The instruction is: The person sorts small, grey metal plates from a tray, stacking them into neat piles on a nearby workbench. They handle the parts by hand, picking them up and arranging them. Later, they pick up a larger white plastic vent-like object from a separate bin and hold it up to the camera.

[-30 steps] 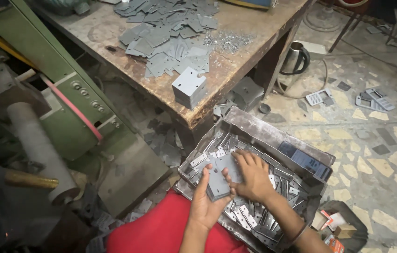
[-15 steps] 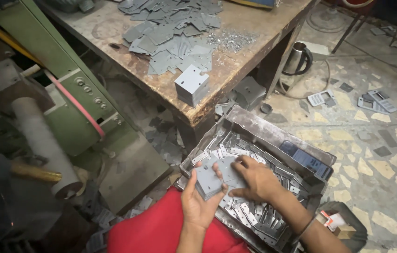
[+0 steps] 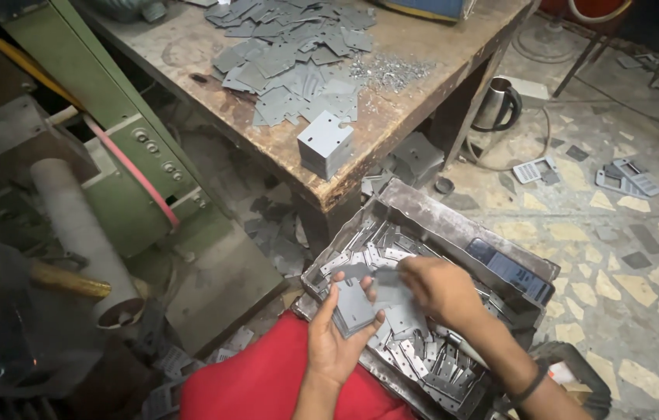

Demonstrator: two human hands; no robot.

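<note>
Left hand (image 3: 335, 342) has its grip clamped on a small stack of grey metal plates (image 3: 354, 305), held over the metal tray (image 3: 454, 225). Right hand (image 3: 440, 289) rests palm-down on loose plates in the tray; its grip cannot be told

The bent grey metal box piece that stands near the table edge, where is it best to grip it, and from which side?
A judgement: grip the bent metal box piece by its two opposite upright walls, coming from above. It stands alone at the worn wooden table edge with its flat top up, and the loose flat plates lie behind it, so nothing blocks its sides.
</note>
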